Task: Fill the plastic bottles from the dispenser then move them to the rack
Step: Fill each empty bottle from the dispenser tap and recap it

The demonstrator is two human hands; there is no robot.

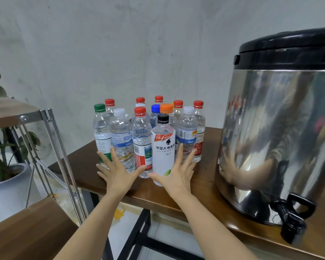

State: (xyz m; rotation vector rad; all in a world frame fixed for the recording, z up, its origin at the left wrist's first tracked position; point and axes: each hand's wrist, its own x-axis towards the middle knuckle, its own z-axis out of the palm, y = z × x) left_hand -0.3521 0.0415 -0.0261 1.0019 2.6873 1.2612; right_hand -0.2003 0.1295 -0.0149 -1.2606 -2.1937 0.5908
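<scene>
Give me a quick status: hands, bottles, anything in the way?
Left hand and right hand open, spread before the bottles. Bottles capped, upright on table. None at dispenser yet. Nothing in the way.

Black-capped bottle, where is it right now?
In the head view, the black-capped bottle stands at the front of the bottle cluster, between the left hand and right hand, left of the steel dispenser.

Wall (101, 44): grey plaster, mottled, stained. Table (206, 184): dark wood top, black metal frame. Floor (165, 229): pale, with an orange mark. Plant (0, 143) at left, white pot.
</scene>
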